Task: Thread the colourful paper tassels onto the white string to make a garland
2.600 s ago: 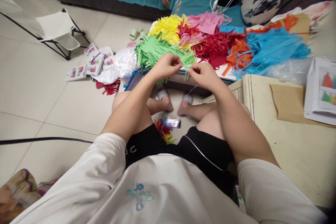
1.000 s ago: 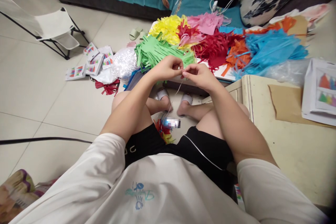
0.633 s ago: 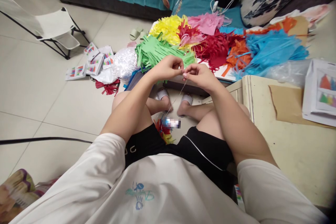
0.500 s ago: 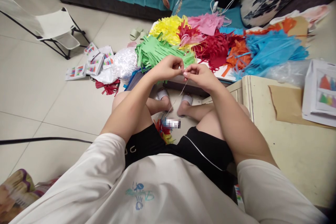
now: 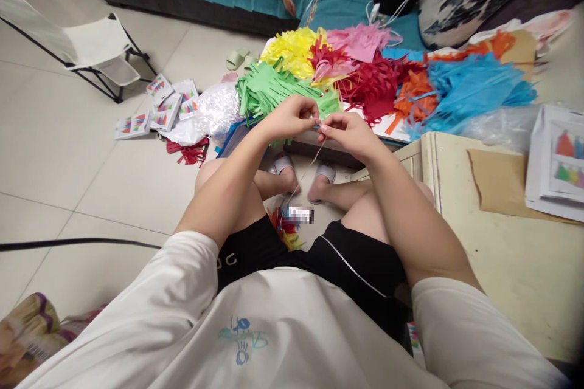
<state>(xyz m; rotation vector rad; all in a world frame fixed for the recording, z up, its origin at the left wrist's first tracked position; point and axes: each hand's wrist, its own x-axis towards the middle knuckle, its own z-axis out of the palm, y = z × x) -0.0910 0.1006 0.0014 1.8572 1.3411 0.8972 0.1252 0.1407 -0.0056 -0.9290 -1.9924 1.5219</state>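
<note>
Low white tabletop (image 5: 398, 129) heaped with loose multicoloured fringed paper (image 5: 365, 82) suggests much is left, while left hand (image 5: 292, 115) and right hand (image 5: 347, 132) pinch a thin white string (image 5: 314, 160) trailing toward a seemingly finished multicoloured fringed bundle (image 5: 288, 234) lying below them

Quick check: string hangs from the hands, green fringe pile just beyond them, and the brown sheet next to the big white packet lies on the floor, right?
Wrong surface for the brown sheet: the head view shows it on the cream cabinet, next to the big white packet. The rest stands: string hangs from the hands, green fringe pile just beyond them.
</note>
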